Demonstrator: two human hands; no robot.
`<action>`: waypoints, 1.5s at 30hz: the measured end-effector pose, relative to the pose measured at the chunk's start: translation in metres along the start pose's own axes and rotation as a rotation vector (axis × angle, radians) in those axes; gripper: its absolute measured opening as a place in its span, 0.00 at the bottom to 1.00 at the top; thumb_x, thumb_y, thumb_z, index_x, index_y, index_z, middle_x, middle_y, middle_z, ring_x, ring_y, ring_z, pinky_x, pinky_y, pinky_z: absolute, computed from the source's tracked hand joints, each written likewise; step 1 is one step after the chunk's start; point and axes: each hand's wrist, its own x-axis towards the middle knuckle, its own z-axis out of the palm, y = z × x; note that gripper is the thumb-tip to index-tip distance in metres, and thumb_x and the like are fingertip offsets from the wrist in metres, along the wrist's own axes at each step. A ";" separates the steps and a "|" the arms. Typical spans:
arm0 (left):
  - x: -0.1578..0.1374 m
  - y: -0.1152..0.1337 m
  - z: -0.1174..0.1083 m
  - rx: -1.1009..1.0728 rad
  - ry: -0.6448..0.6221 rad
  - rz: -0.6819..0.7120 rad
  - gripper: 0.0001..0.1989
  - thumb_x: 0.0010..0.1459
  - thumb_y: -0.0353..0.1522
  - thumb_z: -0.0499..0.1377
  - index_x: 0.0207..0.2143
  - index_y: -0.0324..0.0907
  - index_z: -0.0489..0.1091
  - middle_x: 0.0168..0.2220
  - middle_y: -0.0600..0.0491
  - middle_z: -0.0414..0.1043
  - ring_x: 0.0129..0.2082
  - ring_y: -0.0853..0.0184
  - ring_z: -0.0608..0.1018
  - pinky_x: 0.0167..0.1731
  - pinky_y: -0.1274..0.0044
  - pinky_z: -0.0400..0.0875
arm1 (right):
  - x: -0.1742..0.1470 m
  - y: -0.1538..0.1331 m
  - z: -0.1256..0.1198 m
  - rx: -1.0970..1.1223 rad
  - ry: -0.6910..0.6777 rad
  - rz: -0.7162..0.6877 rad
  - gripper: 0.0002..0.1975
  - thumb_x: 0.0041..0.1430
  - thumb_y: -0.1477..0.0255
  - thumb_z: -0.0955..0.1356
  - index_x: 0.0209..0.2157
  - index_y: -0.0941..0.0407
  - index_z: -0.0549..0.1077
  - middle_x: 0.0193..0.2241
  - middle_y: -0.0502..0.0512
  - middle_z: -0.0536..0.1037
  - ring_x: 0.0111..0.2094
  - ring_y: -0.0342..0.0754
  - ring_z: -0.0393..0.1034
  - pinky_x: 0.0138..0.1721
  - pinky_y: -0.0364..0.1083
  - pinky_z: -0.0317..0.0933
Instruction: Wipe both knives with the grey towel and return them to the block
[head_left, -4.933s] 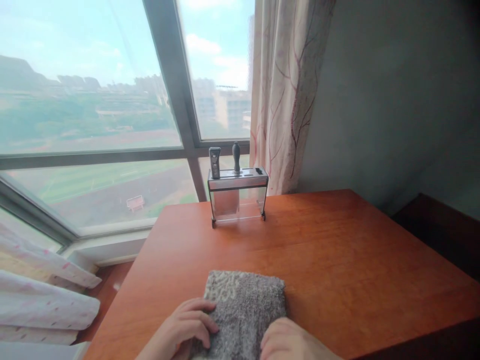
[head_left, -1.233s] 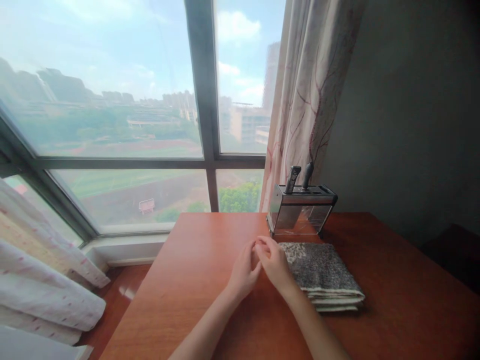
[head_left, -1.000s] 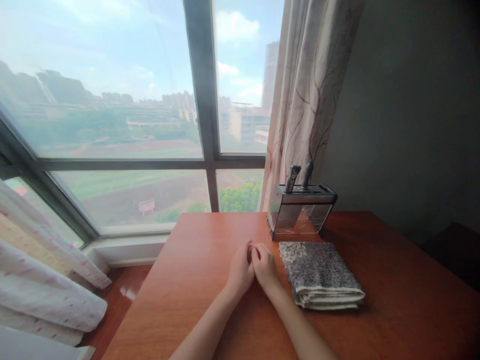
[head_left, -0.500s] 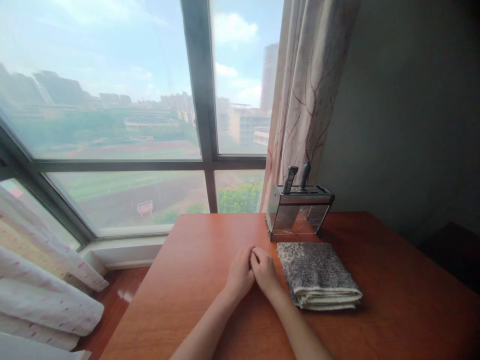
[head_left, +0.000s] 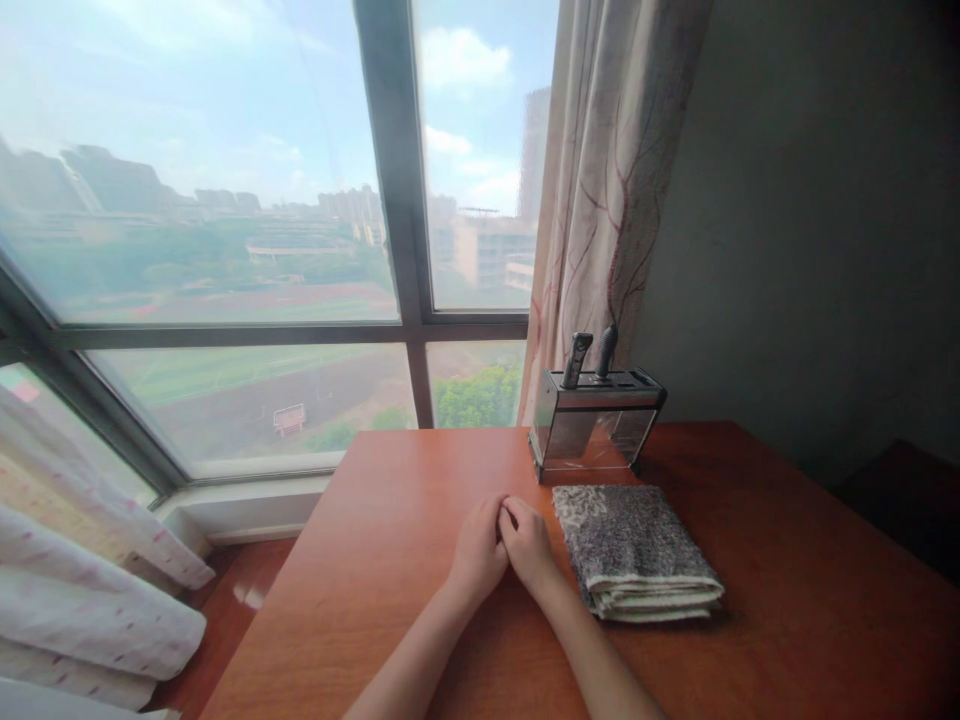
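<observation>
On my feed, the window [head_left: 401, 200] took up the left and middle, and the counter [head_left: 360, 570] ran up towards it. Near the counter's far edge the knife holder [head_left: 604, 402] stood upright; just in front of it, towards me, lay the folded cloth [head_left: 634, 535]. I judged its folding done, the layers stacked flat, and I could see nothing left to square up. The left hand [head_left: 480, 548] and right hand [head_left: 528, 542] met to the left of the cloth, touching each other but clear of it, fingers curled; each grip looked closed, no object showing, though the palms were hidden from me. I counted one counter, one knife holder, one cloth, two hands and, smallest, two black handles [head_left: 577, 361] rising from the knife holder's top.
</observation>
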 end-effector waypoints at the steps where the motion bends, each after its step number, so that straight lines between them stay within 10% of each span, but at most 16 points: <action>1: 0.000 0.000 0.000 0.001 -0.002 -0.001 0.19 0.49 0.22 0.52 0.44 0.39 0.67 0.42 0.45 0.73 0.42 0.60 0.73 0.45 0.69 0.67 | 0.000 0.000 0.000 0.002 -0.003 -0.001 0.12 0.59 0.73 0.59 0.25 0.55 0.69 0.26 0.55 0.74 0.28 0.48 0.68 0.30 0.44 0.55; 45: 0.001 -0.001 -0.001 -0.030 -0.009 0.005 0.20 0.48 0.22 0.52 0.45 0.41 0.67 0.42 0.46 0.73 0.42 0.60 0.74 0.45 0.67 0.69 | 0.002 -0.003 -0.002 -0.011 0.023 -0.026 0.12 0.57 0.75 0.59 0.24 0.56 0.71 0.24 0.54 0.75 0.26 0.47 0.67 0.27 0.43 0.55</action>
